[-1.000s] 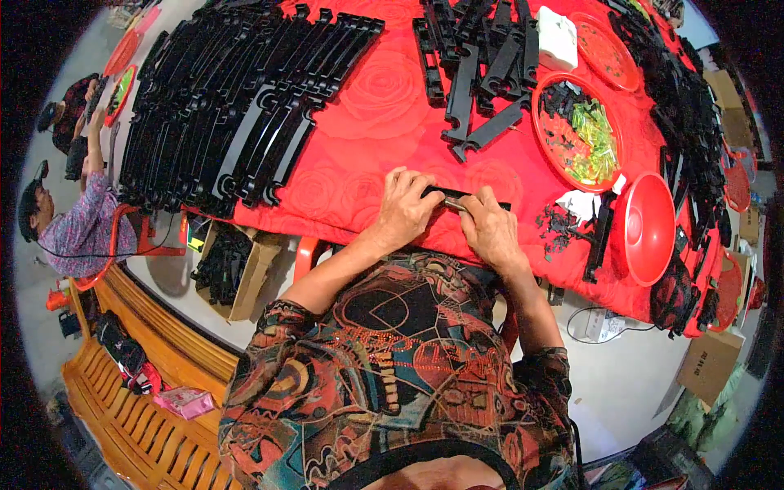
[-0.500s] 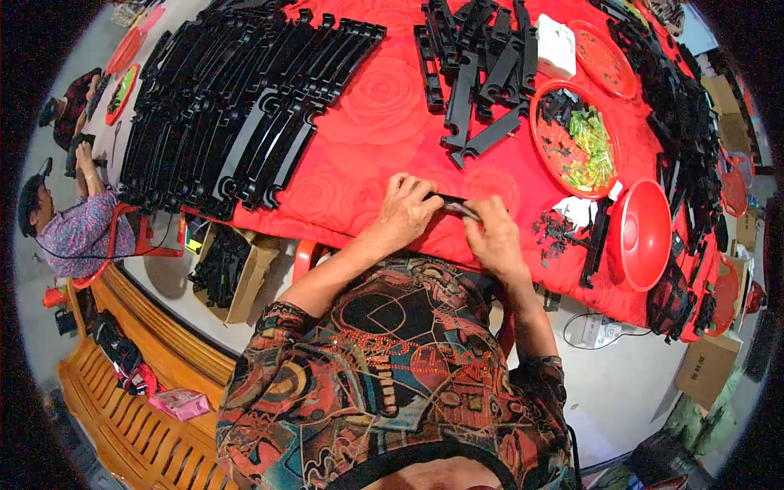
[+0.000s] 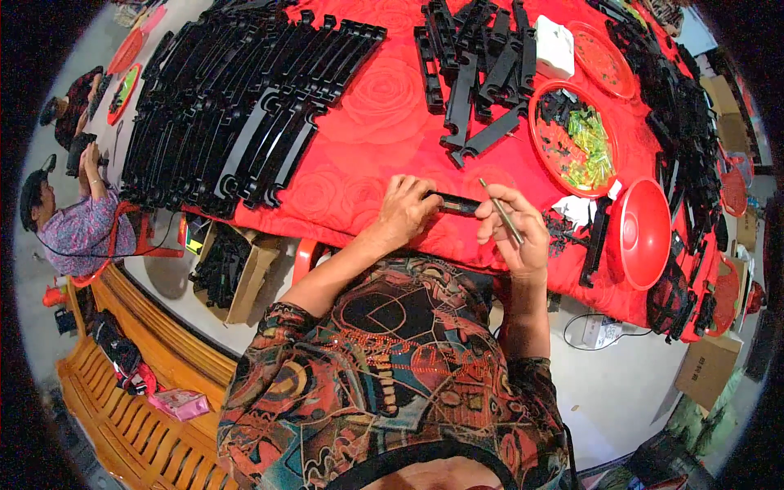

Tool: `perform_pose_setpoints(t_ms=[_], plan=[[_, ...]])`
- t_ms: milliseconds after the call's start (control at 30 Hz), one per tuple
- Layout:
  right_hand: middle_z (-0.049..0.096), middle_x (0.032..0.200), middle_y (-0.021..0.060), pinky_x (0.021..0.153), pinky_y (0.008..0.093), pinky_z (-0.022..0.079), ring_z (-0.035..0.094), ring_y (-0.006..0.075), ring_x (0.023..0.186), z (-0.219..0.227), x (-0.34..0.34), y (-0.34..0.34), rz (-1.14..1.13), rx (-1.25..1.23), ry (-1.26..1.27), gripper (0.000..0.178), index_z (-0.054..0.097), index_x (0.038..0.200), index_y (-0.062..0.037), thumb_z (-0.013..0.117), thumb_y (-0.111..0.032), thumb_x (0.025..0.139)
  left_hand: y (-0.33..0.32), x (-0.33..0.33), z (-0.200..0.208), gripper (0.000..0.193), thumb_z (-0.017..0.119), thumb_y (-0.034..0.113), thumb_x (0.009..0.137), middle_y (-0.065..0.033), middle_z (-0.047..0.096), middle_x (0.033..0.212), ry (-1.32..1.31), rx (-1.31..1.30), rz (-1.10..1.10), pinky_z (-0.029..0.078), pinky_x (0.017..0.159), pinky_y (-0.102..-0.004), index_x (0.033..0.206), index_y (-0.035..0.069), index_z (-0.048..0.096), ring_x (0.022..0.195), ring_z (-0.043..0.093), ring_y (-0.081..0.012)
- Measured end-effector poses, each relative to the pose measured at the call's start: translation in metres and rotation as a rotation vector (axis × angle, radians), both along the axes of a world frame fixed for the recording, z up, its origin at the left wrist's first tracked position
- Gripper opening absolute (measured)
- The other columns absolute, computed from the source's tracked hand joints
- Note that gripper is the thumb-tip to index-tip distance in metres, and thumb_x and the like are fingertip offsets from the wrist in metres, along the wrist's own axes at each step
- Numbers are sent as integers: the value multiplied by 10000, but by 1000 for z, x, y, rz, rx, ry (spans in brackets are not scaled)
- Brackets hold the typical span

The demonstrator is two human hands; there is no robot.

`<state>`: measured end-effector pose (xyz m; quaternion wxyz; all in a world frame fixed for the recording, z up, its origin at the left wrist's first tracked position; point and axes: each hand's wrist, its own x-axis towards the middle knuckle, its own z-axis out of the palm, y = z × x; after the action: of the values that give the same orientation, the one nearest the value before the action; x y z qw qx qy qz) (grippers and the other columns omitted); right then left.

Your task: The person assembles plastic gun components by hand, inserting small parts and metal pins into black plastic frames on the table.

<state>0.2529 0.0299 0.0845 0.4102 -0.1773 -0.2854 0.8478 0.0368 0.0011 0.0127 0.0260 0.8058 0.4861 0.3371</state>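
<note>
My left hand (image 3: pixel 406 211) is closed on one end of a long black plastic part (image 3: pixel 459 204), held level at the table's near edge. At its other end, my right hand (image 3: pixel 527 235) pinches a slim metal rod-shaped tool (image 3: pixel 501 211), tilted with its upper end pointing away from me. The tool's exact kind is too small to tell. Beyond my hands lies a loose heap of similar black parts (image 3: pixel 490 69). To the left, more of these parts (image 3: pixel 237 106) stand packed in rows on the red tablecloth (image 3: pixel 367 155).
Right of my hands are a red plate (image 3: pixel 545 151) with yellow-green and black scraps, a red bowl (image 3: pixel 641 237), white tissue (image 3: pixel 555 47) and black crumbs. More black parts (image 3: pixel 686 122) pile at far right. Left, a person (image 3: pixel 77 216) sits beside a wooden bench (image 3: pixel 147 392).
My right hand has moved back off the black part and turned up, bringing the metal tool into view. My left hand has stayed nearly in place, still holding the part.
</note>
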Motion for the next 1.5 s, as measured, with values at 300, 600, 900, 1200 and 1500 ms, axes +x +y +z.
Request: perform_pose_setpoints(t_ms=[300, 600, 900, 1200, 1500], plan=[[577, 906, 76, 602, 221, 467, 568, 110, 700, -17, -7, -6, -297, 363, -563, 291, 553, 1162, 33, 535, -99, 902, 0, 2, -1, 126, 630, 114, 723, -51, 579, 946, -1, 13, 12, 375, 772, -367, 842, 79, 609, 885, 538, -232], [553, 778, 17, 561, 193, 418, 502, 57, 619, -26, -21, -2, -114, 494, -880, 242, 582, 1117, 8, 477, -108, 933, 0, 0, -1, 162, 586, 61, 698, -69, 588, 987, 3, 17, 6, 377, 783, -370, 860, 62, 600, 899, 543, -242], [574, 744, 22, 556, 194, 435, 532, 66, 602, -38, -19, 1, -242, 748, -953, 174, 592, 1047, 12, 546, -46, 890, 0, 1, -4, 169, 569, 27, 680, -71, 577, 980, -29, 16, 11, 377, 784, -375, 844, 53, 594, 896, 537, -248], [562, 726, -11, 537, 220, 426, 526, 54, 611, -42, -34, 1, -375, 523, -884, 73, 577, 869, -6, 621, -20, 813, -1, 1, -4, 152, 572, 42, 691, -80, 580, 997, 21, -3, 17, 384, 790, -381, 834, 83, 602, 911, 537, -250], [560, 650, 43, 527, 258, 428, 521, 88, 576, -37, -41, 2, -334, 846, -1169, 95, 570, 822, -36, 654, -53, 783, 1, 0, -6, 97, 583, 131, 729, -72, 566, 974, 48, 11, 14, 370, 775, -381, 818, 105, 609, 913, 521, -241]])
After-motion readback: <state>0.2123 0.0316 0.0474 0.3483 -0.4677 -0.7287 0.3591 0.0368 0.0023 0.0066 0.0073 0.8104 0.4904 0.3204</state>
